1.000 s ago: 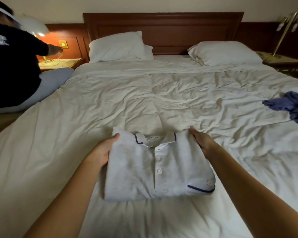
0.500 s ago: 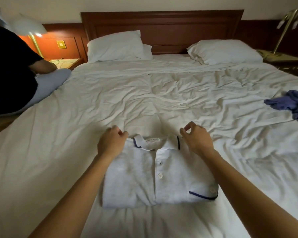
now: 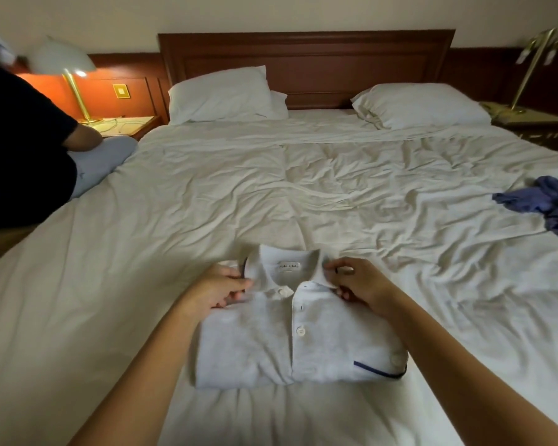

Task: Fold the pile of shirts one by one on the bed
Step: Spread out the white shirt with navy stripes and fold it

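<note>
**Folded shirt on the bed, collar being set.** A pale polo shirt point(image 3: 255, 349) lies folded into a compact rectangle on the near part of the bed point(image 3: 110, 268). Its front faces up, its collar point(image 3: 289, 257) points toward the headboard point(image 3: 303, 59), and the button strip runs down its middle. The left hand point(image 3: 218, 289) pinches the left wing of the collar, fingers curled round its edge. The right hand point(image 3: 363, 284) pinches the right wing between thumb and fingertips — both hands hold cloth, and neither lies flat. The step in hand appears to be dressing the collar, the last touch on a shirt otherwise folded. The knit looks light, soft and limp: it will likely sag and unfold if lifted by one corner, and it should slide little on the creased sheet. The collar and button strip seem the firmest parts and suit fine adjustment, yet pulling there would probably drag the top layer off the layers beneath. To move the bundle, a sound hold is likely under both long sides, palms flat beneath the fold, so that all layers travel together. A dark-trimmed sleeve edge point(image 3: 377, 371) shows at the near right corner — a loose end that may slip out. A crumpled blue garment point(image 3: 541, 204) lies well apart at the right edge of the bed, probably the next to be folded. A second person point(image 3: 20, 140) sits at the far left.
</note>
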A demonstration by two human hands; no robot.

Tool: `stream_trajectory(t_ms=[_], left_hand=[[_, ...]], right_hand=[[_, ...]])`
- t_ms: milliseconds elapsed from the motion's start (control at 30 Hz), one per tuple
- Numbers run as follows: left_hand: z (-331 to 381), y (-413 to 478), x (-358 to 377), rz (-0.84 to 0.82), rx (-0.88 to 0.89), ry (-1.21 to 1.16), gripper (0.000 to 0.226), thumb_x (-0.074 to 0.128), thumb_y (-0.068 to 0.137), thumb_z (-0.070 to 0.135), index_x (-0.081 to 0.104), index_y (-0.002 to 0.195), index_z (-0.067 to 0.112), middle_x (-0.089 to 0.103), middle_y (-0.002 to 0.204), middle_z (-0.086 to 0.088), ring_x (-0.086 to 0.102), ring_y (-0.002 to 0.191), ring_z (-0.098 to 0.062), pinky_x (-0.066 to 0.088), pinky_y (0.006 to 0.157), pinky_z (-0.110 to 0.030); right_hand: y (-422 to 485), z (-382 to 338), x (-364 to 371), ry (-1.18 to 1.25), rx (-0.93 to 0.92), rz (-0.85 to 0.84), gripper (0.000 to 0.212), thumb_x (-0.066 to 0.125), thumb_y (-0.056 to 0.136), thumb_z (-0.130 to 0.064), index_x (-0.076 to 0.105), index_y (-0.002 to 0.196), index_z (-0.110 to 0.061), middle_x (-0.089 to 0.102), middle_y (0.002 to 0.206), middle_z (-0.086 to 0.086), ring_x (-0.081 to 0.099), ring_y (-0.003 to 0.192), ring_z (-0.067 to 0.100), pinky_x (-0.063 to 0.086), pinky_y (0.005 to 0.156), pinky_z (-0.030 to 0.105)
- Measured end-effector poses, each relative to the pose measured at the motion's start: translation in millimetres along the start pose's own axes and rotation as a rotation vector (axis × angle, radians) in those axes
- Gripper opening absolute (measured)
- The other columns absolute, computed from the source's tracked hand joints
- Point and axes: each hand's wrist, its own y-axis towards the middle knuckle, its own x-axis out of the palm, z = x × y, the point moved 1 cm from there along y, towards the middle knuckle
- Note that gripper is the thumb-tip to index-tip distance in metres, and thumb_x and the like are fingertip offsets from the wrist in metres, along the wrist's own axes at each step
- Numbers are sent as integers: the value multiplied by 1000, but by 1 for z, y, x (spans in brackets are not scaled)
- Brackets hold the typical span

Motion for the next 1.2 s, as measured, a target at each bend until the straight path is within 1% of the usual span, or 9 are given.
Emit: stream_trajectory(t_ms=[133, 233, 333, 433, 600, 867, 1000, 1100, 1200], left_hand=[[-17, 3, 21, 212, 111, 385, 52, 87, 73, 18, 58, 116, 9, 68, 95, -15, 67, 88, -30, 55, 76, -37], [-25, 7, 30, 405, 286, 847, 85, 77, 78, 51, 31, 148, 36, 41, 139, -4, 38, 129, -26, 36, 102, -39], [-32, 19, 32, 242, 333, 994, 63, 42, 99, 57, 11, 154, 50, -9, 166, 2, -6, 152, -25, 6, 120, -46], [-35, 27, 34, 37, 284, 1128, 66, 10, 99, 65, -6, 157, 40, -20, 165, 7, -18, 152, -22, -10, 120, -50], [-31, 31, 37, -9, 176, 1077, 116, 12, 64, 97, -13, 157, 34, -26, 162, 12, -27, 149, -20, -17, 119, -52], [-36, 37, 30, 14, 198, 904, 67, 11, 98, 67, 5, 158, 38, -13, 166, 13, -19, 151, -14, -16, 120, -45], [-38, 38, 35, 63, 193, 1029, 84, 17, 89, 81, -4, 158, 38, -18, 163, 16, -22, 151, -19, -16, 118, -53], [-32, 40, 28, 43, 187, 997, 90, 24, 80, 88, 9, 156, 44, -4, 167, 13, -12, 153, -18, -11, 120, -54], [-23, 48, 8, 85, 183, 877, 60, 43, 77, 85, 46, 127, 51, 43, 149, 7, 32, 143, -21, 12, 116, -50]], right_hand=[[-1, 1, 6, -745, -203, 127, 29, 67, 90, -36, 66, 117, -27, 62, 94, -4, 63, 91, 18, 41, 69, 16], [1, 10, 19, -1052, -147, 144, 48, 46, 96, -58, 43, 141, -42, 35, 144, 5, 36, 130, 29, 32, 104, 41], [4, 19, 24, -994, -55, 15, 64, 23, 92, -74, 16, 151, -50, -6, 165, -2, -1, 150, 28, 8, 116, 50], [7, 24, 27, -944, -75, -18, 89, 6, 73, -91, 2, 152, -52, -22, 163, -5, -22, 149, 20, -5, 118, 47], [16, 32, 31, -1012, -47, -64, 120, 15, 53, -107, -12, 153, -44, -21, 164, 1, -25, 149, 20, -6, 121, 50], [18, 33, 38, -992, -13, -21, 134, 17, 47, -109, -14, 155, -35, -23, 163, 5, -27, 148, 24, -7, 119, 52], [15, 31, 42, -1030, -18, -17, 136, 16, 46, -109, -12, 156, -33, -18, 164, 6, -23, 149, 28, -5, 119, 55], [18, 18, 30, -975, -40, -11, 122, 10, 55, -104, 11, 156, -37, 7, 166, 2, -3, 152, 28, 4, 117, 54], [30, 8, 8, -925, -94, 188, 76, 20, 82, -86, 52, 135, -41, 51, 144, -1, 38, 137, 26, 19, 107, 51]])
